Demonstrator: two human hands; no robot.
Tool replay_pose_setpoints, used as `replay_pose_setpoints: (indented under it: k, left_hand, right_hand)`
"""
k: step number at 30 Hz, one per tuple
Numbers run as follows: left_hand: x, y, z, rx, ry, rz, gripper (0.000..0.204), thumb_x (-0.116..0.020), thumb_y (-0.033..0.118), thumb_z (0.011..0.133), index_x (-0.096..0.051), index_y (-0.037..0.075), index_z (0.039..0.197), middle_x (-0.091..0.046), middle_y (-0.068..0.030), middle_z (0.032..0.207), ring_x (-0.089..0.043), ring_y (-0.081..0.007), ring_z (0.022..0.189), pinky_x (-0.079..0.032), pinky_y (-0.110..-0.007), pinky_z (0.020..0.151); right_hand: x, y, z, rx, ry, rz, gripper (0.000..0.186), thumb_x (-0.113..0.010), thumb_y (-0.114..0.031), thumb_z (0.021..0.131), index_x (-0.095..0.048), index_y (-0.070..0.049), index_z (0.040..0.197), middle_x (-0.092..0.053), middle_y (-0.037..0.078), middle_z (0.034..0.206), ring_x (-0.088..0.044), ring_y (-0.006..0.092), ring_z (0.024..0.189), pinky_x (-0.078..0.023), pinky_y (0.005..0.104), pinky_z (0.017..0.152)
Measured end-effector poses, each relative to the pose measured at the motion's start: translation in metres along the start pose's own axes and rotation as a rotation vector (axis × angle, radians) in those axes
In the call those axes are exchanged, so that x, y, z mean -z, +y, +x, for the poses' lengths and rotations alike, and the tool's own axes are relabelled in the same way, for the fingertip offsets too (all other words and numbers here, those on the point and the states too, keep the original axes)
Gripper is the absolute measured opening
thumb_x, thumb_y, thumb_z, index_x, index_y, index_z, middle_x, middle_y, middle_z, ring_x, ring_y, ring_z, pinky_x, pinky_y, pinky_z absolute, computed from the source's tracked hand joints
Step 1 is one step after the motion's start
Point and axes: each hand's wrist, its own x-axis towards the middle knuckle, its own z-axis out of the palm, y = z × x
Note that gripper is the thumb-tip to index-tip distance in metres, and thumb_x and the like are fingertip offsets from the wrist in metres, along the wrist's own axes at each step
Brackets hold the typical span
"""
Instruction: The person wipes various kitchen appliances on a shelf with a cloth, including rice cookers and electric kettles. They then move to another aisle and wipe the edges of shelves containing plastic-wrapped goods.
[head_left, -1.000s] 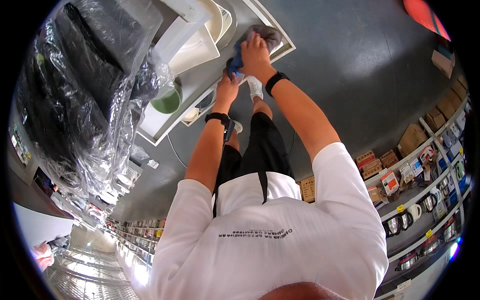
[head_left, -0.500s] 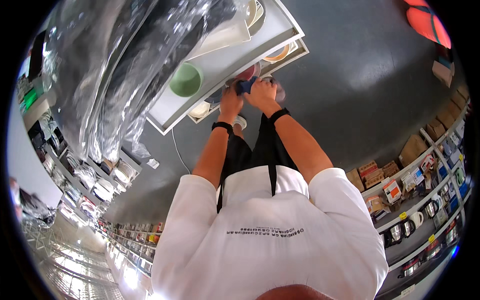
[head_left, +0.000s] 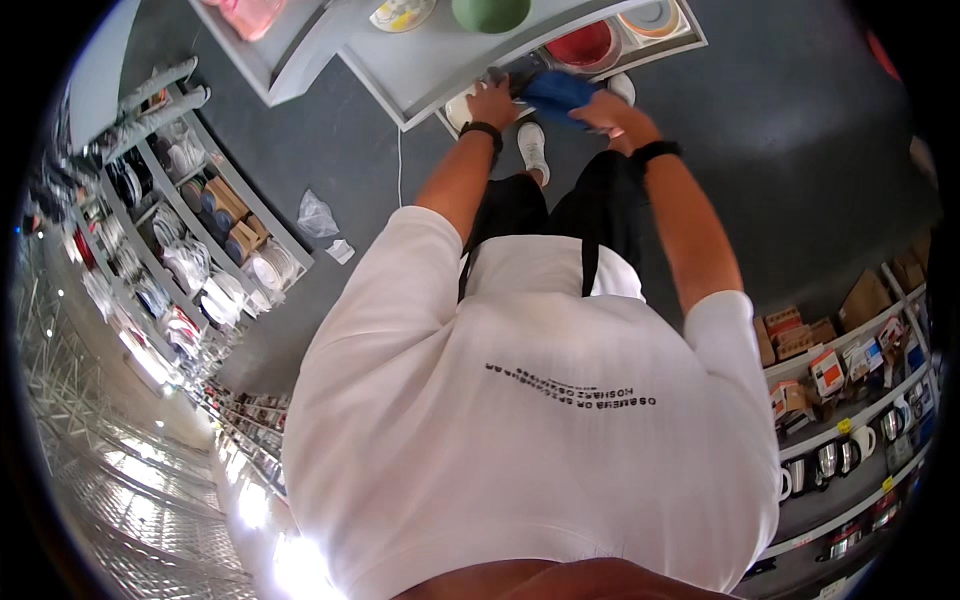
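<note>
Both my hands are low at the front of a light grey display shelf unit, by its lower tier. My right hand is closed round one end of a blue cloth, which stretches toward my left hand. My left hand has its fingers curled beside a dark grey patch; whether that is cloth or a dish is hidden. A pale dish sits just left of it on the lower tier. A red bowl lies just beyond the cloth. On the upper tier stands a green bowl.
A patterned plate and pink dishes stand on the unit. An orange-rimmed bowl is at the lower right. A white cord and plastic bag lie on the floor. Stocked shelves line both sides.
My hands have moved apart, the right one rightward with the blue cloth now stretched out. The view has shifted, so the clear plastic sheeting is gone from sight and more floor shows.
</note>
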Motion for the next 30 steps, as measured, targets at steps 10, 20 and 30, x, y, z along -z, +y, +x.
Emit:
replay_pose_setpoints:
  k: [10, 20, 30]
  left_hand:
    - [-0.011, -0.142, -0.058, -0.040, 0.037, 0.355, 0.037, -0.059, 0.024, 0.084, -0.062, 0.016, 0.120, -0.051, -0.0121, 0.138, -0.037, -0.0338, 0.137, -0.036, -0.055, 0.104]
    - [-0.049, -0.025, -0.074, 0.045, 0.233, -0.716, 0.029, -0.062, 0.027, 0.080, -0.063, 0.003, 0.097, -0.066, -0.0244, 0.090, -0.062, -0.0437, 0.088, -0.048, -0.051, 0.079]
    - [0.005, -0.037, -0.133, 0.342, 0.304, -0.897, 0.037, -0.064, 0.038, 0.083, -0.068, 0.001, 0.086, -0.066, -0.0235, 0.083, -0.064, -0.0394, 0.081, -0.049, -0.045, 0.071]
  right_hand:
    - [-0.135, -0.128, -0.030, 0.140, -0.067, -0.020, 0.061, -0.061, -0.055, 0.077, -0.069, 0.002, 0.098, -0.069, 0.021, 0.098, -0.067, 0.0365, 0.091, -0.052, 0.0416, 0.079]
    - [-0.100, -0.122, 0.018, 0.462, 0.717, -0.006, 0.034, -0.050, -0.035, 0.094, -0.055, -0.001, 0.091, -0.062, 0.023, 0.091, -0.057, 0.0445, 0.092, -0.045, 0.0515, 0.080]
    - [-0.124, -0.131, 0.043, 0.685, 0.809, -0.493, 0.074, -0.063, -0.031, 0.081, -0.032, 0.000, 0.141, -0.055, 0.029, 0.125, -0.053, 0.0424, 0.117, -0.041, 0.0464, 0.101]
